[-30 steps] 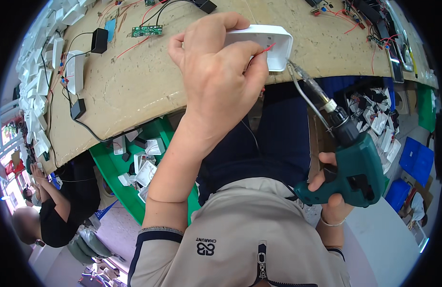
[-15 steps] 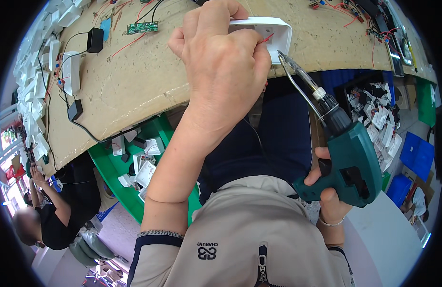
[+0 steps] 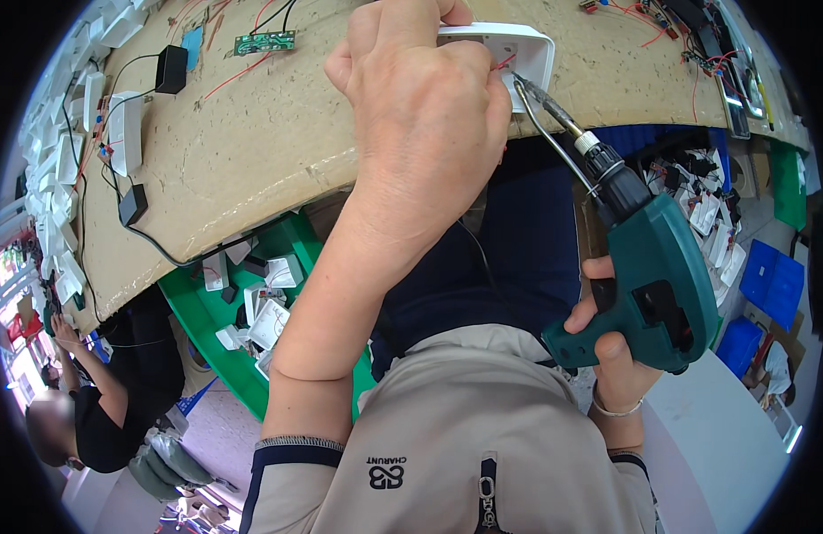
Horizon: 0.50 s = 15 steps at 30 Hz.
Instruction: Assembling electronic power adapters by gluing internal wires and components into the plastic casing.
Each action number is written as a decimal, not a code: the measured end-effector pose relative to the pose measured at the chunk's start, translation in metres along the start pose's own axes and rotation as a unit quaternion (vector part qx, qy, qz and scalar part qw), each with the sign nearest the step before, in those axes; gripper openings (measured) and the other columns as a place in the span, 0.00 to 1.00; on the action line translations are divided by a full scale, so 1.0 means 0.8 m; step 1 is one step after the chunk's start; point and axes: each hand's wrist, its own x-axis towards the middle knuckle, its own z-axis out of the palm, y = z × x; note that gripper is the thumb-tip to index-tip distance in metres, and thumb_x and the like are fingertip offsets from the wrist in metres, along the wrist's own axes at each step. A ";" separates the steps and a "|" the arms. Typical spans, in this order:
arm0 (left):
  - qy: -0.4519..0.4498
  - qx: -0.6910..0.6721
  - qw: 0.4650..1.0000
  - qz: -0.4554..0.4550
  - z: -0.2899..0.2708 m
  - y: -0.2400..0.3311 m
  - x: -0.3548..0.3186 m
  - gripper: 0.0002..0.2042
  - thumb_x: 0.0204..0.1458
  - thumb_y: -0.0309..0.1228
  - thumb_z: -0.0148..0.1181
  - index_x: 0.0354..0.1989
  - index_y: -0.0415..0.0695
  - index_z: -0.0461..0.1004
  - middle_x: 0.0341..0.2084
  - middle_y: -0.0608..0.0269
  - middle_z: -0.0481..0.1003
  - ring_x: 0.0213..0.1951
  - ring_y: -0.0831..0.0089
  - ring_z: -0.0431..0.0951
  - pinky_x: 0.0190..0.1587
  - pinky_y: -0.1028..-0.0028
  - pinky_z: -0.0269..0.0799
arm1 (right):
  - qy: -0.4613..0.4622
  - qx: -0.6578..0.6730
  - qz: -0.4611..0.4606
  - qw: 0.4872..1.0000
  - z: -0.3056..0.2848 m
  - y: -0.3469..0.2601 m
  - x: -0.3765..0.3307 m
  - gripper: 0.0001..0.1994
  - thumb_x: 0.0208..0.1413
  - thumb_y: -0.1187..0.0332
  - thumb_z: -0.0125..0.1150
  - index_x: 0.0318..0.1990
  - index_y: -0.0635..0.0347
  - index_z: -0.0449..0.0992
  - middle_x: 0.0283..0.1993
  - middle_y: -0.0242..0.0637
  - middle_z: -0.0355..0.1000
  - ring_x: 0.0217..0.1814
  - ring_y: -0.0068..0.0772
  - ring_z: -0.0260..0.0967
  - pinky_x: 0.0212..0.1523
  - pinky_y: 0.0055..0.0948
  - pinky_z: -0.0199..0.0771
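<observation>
My right hand (image 3: 618, 356) is wrapped round the grip of a dark green soldering gun (image 3: 665, 276), its fingers at the trigger. The gun's metal tip and thin curved feed tube reach up and left into a white plastic case (image 3: 543, 55) at the table's front edge. My left hand (image 3: 429, 107) is closed at that case, its back toward me, covering the case's left part. A short red wire (image 3: 506, 61) shows inside the case, beside my left fingers and close to the tip. Whether the tip touches anything is too small to tell.
On the brown table (image 3: 251, 160) lie a green circuit board (image 3: 264, 43), black adapter boxes (image 3: 171, 69) and stacked white cases (image 3: 68, 178). Below stands a green bin (image 3: 224, 347) of white parts. A person (image 3: 91, 400) sits at the left.
The white case and my left hand have shifted slightly right and up. The soldering gun's tip has moved a little up and left, further into the case.
</observation>
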 end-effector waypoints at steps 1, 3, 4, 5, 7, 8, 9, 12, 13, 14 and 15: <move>0.000 -0.001 1.000 0.000 0.000 0.000 0.000 0.04 0.30 0.21 0.57 0.18 0.39 0.72 0.29 0.58 0.65 0.34 0.61 0.64 0.37 0.67 0.54 | -0.007 -0.004 0.001 1.000 0.000 0.000 0.000 0.37 0.37 0.51 0.66 0.48 0.73 0.61 0.39 0.49 0.68 0.23 0.24 0.68 0.22 0.17 0.69; 0.004 -0.002 1.000 0.005 0.000 0.000 -0.001 0.03 0.30 0.21 0.56 0.18 0.39 0.71 0.29 0.58 0.65 0.34 0.60 0.63 0.37 0.66 0.54 | -0.002 -0.006 0.000 1.000 0.002 -0.001 0.001 0.38 0.37 0.51 0.66 0.48 0.73 0.61 0.39 0.49 0.68 0.23 0.24 0.68 0.21 0.17 0.68; 0.003 -0.002 1.000 0.005 0.001 0.000 -0.001 0.03 0.30 0.21 0.56 0.18 0.39 0.71 0.29 0.58 0.65 0.34 0.60 0.63 0.37 0.66 0.54 | 0.003 -0.008 -0.001 1.000 0.003 -0.002 0.002 0.38 0.37 0.51 0.66 0.49 0.73 0.60 0.39 0.49 0.68 0.23 0.24 0.68 0.21 0.17 0.68; 0.003 0.007 1.000 0.014 0.001 -0.001 -0.001 0.03 0.31 0.21 0.56 0.18 0.39 0.71 0.29 0.58 0.65 0.34 0.60 0.63 0.37 0.66 0.54 | 0.004 -0.009 -0.001 1.000 0.003 -0.002 0.002 0.38 0.37 0.51 0.66 0.49 0.73 0.60 0.39 0.49 0.68 0.23 0.24 0.68 0.21 0.17 0.68; 0.003 0.016 1.000 0.021 0.019 -0.016 0.001 0.03 0.31 0.21 0.56 0.18 0.39 0.71 0.30 0.58 0.65 0.34 0.60 0.63 0.37 0.66 0.54 | 0.003 -0.010 -0.009 1.000 0.004 -0.003 0.003 0.38 0.38 0.51 0.66 0.50 0.73 0.59 0.39 0.49 0.68 0.23 0.24 0.68 0.21 0.17 0.68; 0.161 -0.071 0.972 0.156 0.048 -0.041 0.007 0.03 0.31 0.21 0.56 0.18 0.39 0.71 0.30 0.58 0.65 0.34 0.60 0.63 0.37 0.66 0.54 | 0.001 -0.010 -0.009 1.000 0.005 -0.003 0.003 0.38 0.38 0.51 0.66 0.50 0.73 0.59 0.39 0.49 0.68 0.23 0.24 0.68 0.21 0.17 0.68; 0.309 -0.157 0.894 0.284 0.058 -0.047 0.015 0.03 0.31 0.21 0.56 0.18 0.39 0.71 0.30 0.58 0.65 0.34 0.59 0.63 0.37 0.66 0.54 | -0.003 -0.011 -0.011 1.000 0.004 -0.003 0.003 0.38 0.38 0.52 0.66 0.50 0.72 0.59 0.39 0.49 0.68 0.23 0.24 0.68 0.21 0.17 0.68; 0.309 -0.154 0.894 0.285 0.068 -0.053 0.010 0.03 0.31 0.21 0.56 0.18 0.40 0.71 0.30 0.58 0.65 0.34 0.60 0.63 0.37 0.66 0.55 | -0.010 -0.013 -0.010 1.000 0.002 -0.003 0.005 0.38 0.39 0.52 0.66 0.50 0.72 0.59 0.40 0.49 0.67 0.24 0.24 0.68 0.21 0.17 0.69; 0.309 -0.155 0.894 0.285 0.069 -0.052 0.011 0.03 0.31 0.21 0.56 0.18 0.40 0.71 0.30 0.58 0.65 0.34 0.60 0.63 0.37 0.66 0.55 | -0.013 -0.013 -0.008 1.000 0.001 -0.003 0.005 0.38 0.39 0.52 0.66 0.51 0.72 0.58 0.40 0.49 0.67 0.24 0.24 0.68 0.21 0.17 0.69; 0.306 -0.158 0.895 0.282 0.069 -0.052 0.011 0.03 0.31 0.21 0.56 0.18 0.40 0.71 0.30 0.58 0.65 0.34 0.60 0.63 0.37 0.67 0.55 | -0.012 -0.014 -0.008 1.000 0.000 -0.003 0.006 0.38 0.39 0.52 0.66 0.51 0.72 0.58 0.40 0.49 0.67 0.24 0.24 0.68 0.21 0.17 0.69; 0.304 -0.160 0.896 0.280 0.068 -0.051 0.010 0.03 0.31 0.21 0.56 0.18 0.40 0.71 0.30 0.58 0.65 0.34 0.60 0.63 0.36 0.67 0.55 | -0.015 -0.014 -0.008 1.000 -0.001 -0.003 0.006 0.38 0.39 0.52 0.66 0.51 0.72 0.58 0.40 0.49 0.67 0.24 0.24 0.68 0.22 0.18 0.69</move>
